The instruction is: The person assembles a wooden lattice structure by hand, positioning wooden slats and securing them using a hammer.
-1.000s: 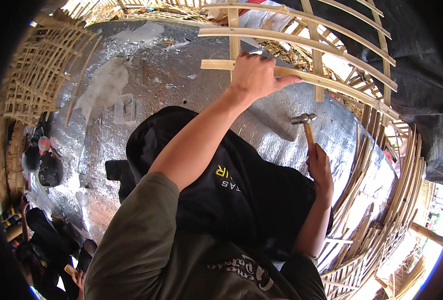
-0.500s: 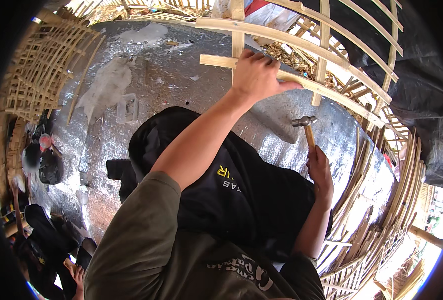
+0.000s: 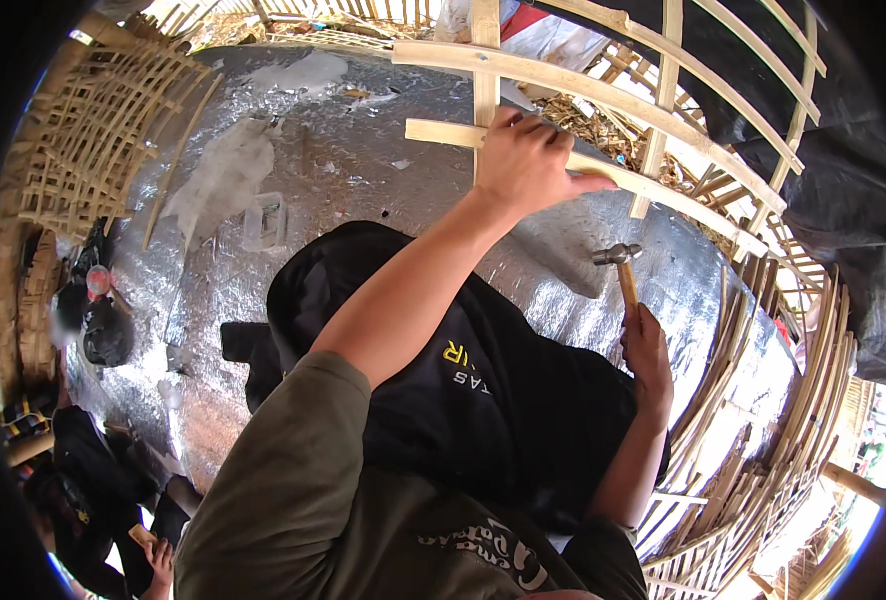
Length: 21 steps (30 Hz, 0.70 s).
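My left hand (image 3: pixel 525 165) is closed over a pale slat (image 3: pixel 663 190) at the near edge of a lattice, close to where an upright strip (image 3: pixel 486 65) crosses it. The thumb stretches along the slat, and the fingertips are partly hidden behind it. The lattice is made of flat, light strips crossing in open squares. In my right hand (image 3: pixel 648 355), fingers wrap the wooden handle of a hammer (image 3: pixel 618 257). Its metal head points up and stays apart from the lattice, above the silvery sheet (image 3: pixel 353 150).
Finished lattice panels (image 3: pixel 73 150) stand at the far left. Bundles of loose strips (image 3: pixel 763 420) lie on the right, beside dark plastic sheeting (image 3: pixel 853 240). A clear plastic container (image 3: pixel 265 222) sits on the sheet. At lower left, another person's hand (image 3: pixel 161 560) holds a small wooden piece.
The whole view has shifted slightly, so things sit a little further right and lower. My hands keep the same holds. The other person's raised arm at the left has dropped out of sight.
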{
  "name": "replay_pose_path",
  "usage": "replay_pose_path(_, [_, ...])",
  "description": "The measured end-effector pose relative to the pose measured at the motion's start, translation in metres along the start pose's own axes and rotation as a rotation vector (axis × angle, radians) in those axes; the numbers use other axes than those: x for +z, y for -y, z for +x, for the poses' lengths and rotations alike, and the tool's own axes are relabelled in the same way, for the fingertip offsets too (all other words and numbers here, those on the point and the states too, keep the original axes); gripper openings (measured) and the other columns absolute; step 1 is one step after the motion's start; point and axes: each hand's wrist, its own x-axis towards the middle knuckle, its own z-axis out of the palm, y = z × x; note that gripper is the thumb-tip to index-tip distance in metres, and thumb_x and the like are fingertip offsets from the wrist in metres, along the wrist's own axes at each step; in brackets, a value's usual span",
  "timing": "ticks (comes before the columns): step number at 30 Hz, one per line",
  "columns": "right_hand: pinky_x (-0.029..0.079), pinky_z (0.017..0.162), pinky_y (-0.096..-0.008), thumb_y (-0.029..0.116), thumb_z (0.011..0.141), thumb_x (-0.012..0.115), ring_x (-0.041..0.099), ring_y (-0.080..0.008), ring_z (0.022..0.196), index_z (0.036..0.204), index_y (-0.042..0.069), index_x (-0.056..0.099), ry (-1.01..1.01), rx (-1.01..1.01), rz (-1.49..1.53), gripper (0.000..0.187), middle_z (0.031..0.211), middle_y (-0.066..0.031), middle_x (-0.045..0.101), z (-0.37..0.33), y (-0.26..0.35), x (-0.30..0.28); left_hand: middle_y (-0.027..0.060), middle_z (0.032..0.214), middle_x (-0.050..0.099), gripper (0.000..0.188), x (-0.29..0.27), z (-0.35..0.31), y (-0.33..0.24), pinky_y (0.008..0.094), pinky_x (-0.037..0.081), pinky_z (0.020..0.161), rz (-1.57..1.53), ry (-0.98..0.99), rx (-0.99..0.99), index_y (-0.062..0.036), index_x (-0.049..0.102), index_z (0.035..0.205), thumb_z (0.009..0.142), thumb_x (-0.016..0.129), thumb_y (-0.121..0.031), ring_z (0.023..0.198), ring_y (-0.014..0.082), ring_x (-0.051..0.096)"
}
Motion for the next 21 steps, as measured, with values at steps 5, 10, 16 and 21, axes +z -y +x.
replay_pose_path(5, [0.036, 0.051, -0.0379, 0.033, 0.101, 0.047, 0.045, -0.0205, 0.051, 0.092, -0.001, 0.055, 0.025, 0.069, 0.02, 0.036, 0.06, -0.0105, 0.05, -0.002, 0.006, -0.001, -0.0014, 0.048, 0.052, 0.067, -0.004, 0.006, 0.005, 0.0294, 0.037, 0.064, 0.015, -0.099, 0.008, -0.013, 0.048, 0.047, 0.058, 0.072, -0.074, 0.046, 0.0135, 0.051])
replay_pose_path(10, [0.036, 0.052, -0.0349, 0.032, 0.101, 0.045, 0.045, -0.0173, 0.053, 0.092, 0.0, 0.056, 0.035, 0.056, 0.007, 0.035, 0.06, -0.0082, 0.05, -0.004, 0.008, -0.003, -0.0023, 0.049, 0.051, 0.067, -0.01, 0.01, 0.008, 0.0285, 0.035, 0.069, 0.021, -0.086, 0.02, -0.0141, 0.047, 0.046, 0.059, 0.072, -0.075, 0.046, 0.0126, 0.05])
replay_pose_path(16, [0.036, 0.052, -0.0315, 0.031, 0.101, 0.044, 0.044, -0.0137, 0.054, 0.093, 0.0, 0.056, 0.05, 0.078, 0.058, 0.035, 0.06, -0.0047, 0.047, -0.004, 0.009, -0.003, -0.0043, 0.049, 0.049, 0.067, -0.007, 0.01, 0.01, 0.0286, 0.035, 0.071, 0.006, -0.158, 0.039, -0.016, 0.043, 0.047, 0.059, 0.072, -0.076, 0.049, 0.0109, 0.049])
replay_pose_path(21, [0.036, 0.052, -0.0308, 0.032, 0.101, 0.044, 0.043, -0.0127, 0.054, 0.093, 0.0, 0.056, 0.069, 0.081, 0.052, 0.034, 0.061, -0.0036, 0.047, -0.003, 0.01, -0.004, -0.0047, 0.049, 0.049, 0.067, -0.007, 0.012, 0.009, 0.0286, 0.035, 0.072, -0.006, -0.19, 0.047, -0.0162, 0.043, 0.046, 0.059, 0.071, -0.076, 0.049, 0.0108, 0.049])
